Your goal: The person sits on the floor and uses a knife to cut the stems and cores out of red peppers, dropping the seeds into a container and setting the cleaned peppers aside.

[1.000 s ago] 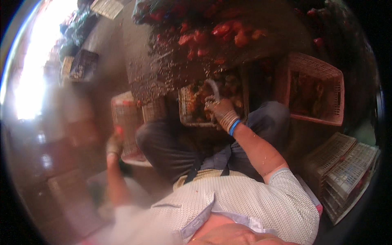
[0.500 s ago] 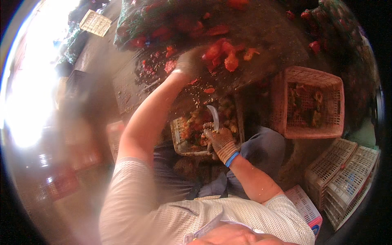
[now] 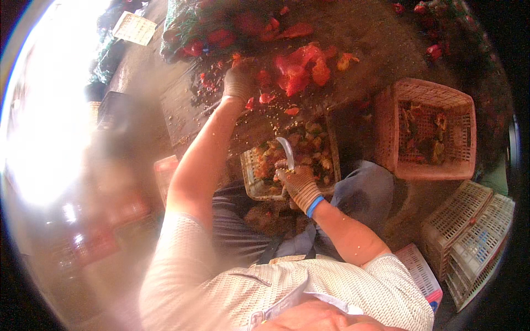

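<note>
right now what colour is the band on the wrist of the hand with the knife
Blue. The wristband sits just below the gloved right hand holding the knife, clearest in the head view.

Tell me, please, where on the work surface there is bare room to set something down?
The work surface looks bare, if gritty, right of the red pepper pieces, above the pink basket. Its near-left part, left of the left hand, holds only scraps. Around that hand and the pepper pile it is crowded.
</note>
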